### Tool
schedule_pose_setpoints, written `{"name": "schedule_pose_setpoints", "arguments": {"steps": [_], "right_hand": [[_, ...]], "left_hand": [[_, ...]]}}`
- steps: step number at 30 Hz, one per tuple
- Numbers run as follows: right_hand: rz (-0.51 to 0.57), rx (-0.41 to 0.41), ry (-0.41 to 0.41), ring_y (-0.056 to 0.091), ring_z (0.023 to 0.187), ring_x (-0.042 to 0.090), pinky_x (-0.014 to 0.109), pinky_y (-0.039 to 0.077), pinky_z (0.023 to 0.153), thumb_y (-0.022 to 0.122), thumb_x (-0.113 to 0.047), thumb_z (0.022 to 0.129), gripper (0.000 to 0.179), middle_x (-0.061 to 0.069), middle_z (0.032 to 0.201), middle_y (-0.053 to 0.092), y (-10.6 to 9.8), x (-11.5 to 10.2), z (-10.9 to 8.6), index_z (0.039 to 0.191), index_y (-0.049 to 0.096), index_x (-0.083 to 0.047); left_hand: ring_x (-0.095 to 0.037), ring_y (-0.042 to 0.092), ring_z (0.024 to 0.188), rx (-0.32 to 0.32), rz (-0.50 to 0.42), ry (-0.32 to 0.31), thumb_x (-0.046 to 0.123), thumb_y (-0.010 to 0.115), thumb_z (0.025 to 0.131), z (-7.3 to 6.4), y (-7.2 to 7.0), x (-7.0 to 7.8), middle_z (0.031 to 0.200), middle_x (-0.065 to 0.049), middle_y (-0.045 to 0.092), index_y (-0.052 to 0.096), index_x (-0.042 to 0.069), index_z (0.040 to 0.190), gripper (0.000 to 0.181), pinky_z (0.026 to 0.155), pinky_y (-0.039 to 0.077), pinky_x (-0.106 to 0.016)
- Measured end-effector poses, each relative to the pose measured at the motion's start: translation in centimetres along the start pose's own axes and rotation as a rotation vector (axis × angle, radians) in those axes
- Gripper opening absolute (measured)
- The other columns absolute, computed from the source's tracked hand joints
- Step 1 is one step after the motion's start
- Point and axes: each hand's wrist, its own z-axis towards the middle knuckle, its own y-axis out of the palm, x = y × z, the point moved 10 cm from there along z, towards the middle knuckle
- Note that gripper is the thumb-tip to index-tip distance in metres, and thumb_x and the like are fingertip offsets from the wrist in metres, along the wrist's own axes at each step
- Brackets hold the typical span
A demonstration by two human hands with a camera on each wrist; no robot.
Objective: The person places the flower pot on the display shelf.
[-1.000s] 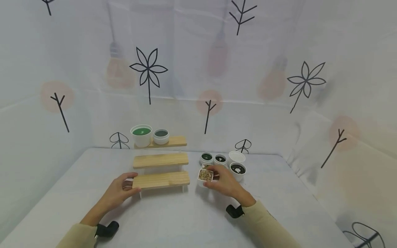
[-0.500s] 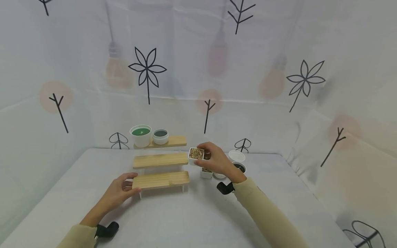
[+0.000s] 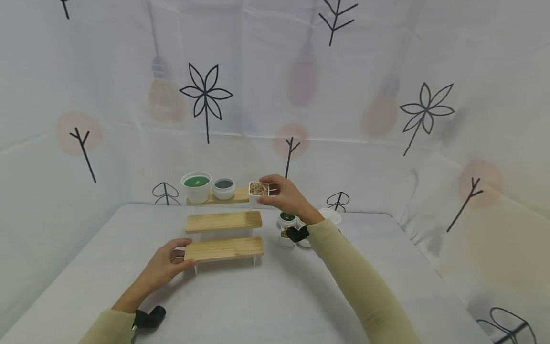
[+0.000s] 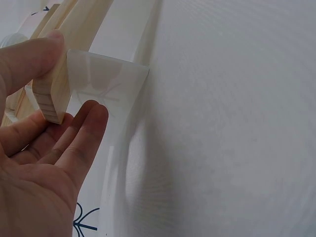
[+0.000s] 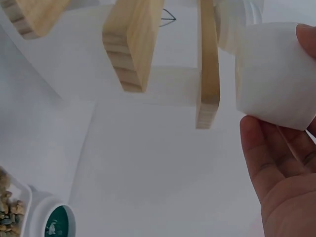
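Note:
My right hand [image 3: 285,195] pinches a small square white pot [image 3: 259,193] filled with tan gravel. In the head view the pot overlaps the right end of the top wooden board [image 3: 242,195]; in the right wrist view the white pot [image 5: 274,74] is held upright beside that board's end. A large white tub with green content [image 3: 196,187] and a smaller white jar with dark content [image 3: 224,189] stand left of it on the same board. My left hand [image 3: 164,263] grips the left end of the lowest board [image 3: 224,249], thumb [image 4: 47,52] on top and fingers underneath.
The middle board [image 3: 223,221] of the three-step rack is bare. Right of the rack stand another gravel pot [image 3: 286,237], a round jar with green content [image 3: 287,218] and several white containers partly hidden behind my right wrist. A patterned cloth wall [image 3: 343,162] rises behind.
My right hand has lifted the gravel pot from the group on the right and carried it up and left to the top board. The left hand has stayed in place.

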Motion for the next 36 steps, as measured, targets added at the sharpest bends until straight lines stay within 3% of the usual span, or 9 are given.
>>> {"name": "schedule_pose_setpoints", "arguments": {"steps": [13,29,36], "right_hand": [[0.017,-0.048,-0.008,0.058,0.108,0.021,0.037,0.051,0.09,0.076,-0.034,0.08,0.064,0.005,0.128,0.055,0.4,1.1,3.3,0.133,0.053,-0.007],[0.061,-0.113,0.019,0.058,0.107,0.018,0.037,0.052,0.087,0.073,-0.035,0.083,0.06,0.002,0.13,0.054,1.9,1.5,4.5,0.135,0.052,-0.013],[0.119,-0.126,0.014,0.059,0.103,0.02,0.035,0.053,0.083,0.072,-0.027,0.084,0.06,0.006,0.121,0.058,2.4,1.5,5.1,0.136,0.05,-0.007]], "left_hand": [[-0.035,0.06,0.108,-0.004,-0.026,0.013,0.028,0.077,0.081,0.1,-0.1,0.2,0.129,-0.026,0.05,0.042,-0.003,0.135,0.071,0.081,0.057,-0.031],[-0.034,0.06,0.108,0.002,-0.026,0.001,0.027,0.077,0.081,0.2,-0.1,0.0,0.131,-0.025,0.049,0.043,-0.001,0.135,0.07,0.082,0.057,-0.031],[-0.034,0.06,0.108,-0.002,-0.018,-0.004,0.028,0.077,0.082,0.2,0.0,0.0,0.13,-0.025,0.049,0.043,-0.002,0.135,0.07,0.081,0.057,-0.031]]}}
